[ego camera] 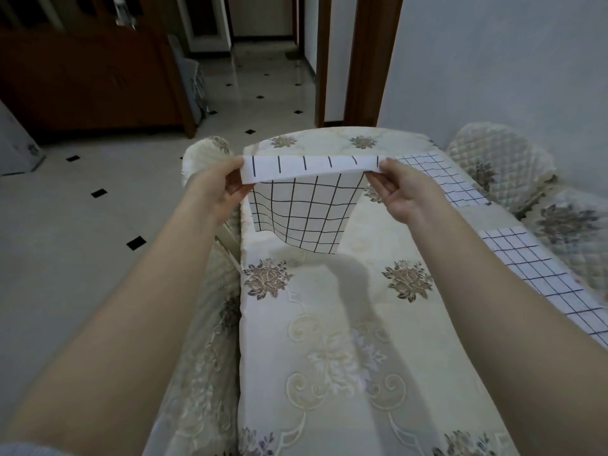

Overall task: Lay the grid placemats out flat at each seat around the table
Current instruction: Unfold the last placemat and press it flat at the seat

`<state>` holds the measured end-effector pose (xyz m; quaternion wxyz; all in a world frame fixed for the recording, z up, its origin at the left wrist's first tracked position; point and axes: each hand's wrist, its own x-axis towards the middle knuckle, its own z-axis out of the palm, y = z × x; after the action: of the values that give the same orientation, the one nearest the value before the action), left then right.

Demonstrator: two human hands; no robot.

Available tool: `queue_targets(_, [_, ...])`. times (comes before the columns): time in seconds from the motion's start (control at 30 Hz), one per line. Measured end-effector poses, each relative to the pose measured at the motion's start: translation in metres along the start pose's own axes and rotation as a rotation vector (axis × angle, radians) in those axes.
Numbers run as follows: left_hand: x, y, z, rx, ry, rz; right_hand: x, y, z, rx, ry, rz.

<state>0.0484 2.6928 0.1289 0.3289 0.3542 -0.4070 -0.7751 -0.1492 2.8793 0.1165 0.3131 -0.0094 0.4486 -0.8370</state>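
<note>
The left hand (214, 189) and the right hand (404, 192) each pinch one top corner of the grid placemat (306, 212), with the fingers (390, 167) closed on its folded-over edge. The placemat hangs over the desk (329, 340) toward 12 o'clock. Holding both corners probably keeps it spread, so it can go down without wrinkles. I cannot tell if its lower edge touches the cloth. A far mat (437, 179) at 1 o'clock and a near mat (539, 274) at 3 o'clock already lie flat.

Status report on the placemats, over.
Left grip and right grip pinch held placemat, hanging over table. Far placemat, near placemat lie on right side. Nothing blocking.
</note>
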Motion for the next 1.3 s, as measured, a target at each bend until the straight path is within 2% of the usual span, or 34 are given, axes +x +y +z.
queue_targets(0.1, [-0.012, -0.029, -0.025, 0.007, -0.041, 0.004, -0.017, 0.022, -0.025, 0.007, 0.024, 0.012])
queue_targets(0.27, [-0.040, -0.091, -0.072, 0.018, -0.005, -0.032, -0.054, 0.072, -0.076, -0.002, 0.092, 0.044])
queue_targets(0.6, [-0.090, -0.198, -0.140, 0.106, 0.127, -0.293, -0.105, 0.157, -0.159, -0.108, 0.320, 0.241])
queue_targets(0.97, [-0.127, -0.227, -0.161, 0.204, 0.207, -0.480, -0.138, 0.185, -0.188, -0.215, 0.444, 0.368])
queue_targets(1.3, [-0.147, -0.239, -0.167, 0.379, 0.210, -0.553, -0.150, 0.198, -0.209, -0.369, 0.449, 0.410])
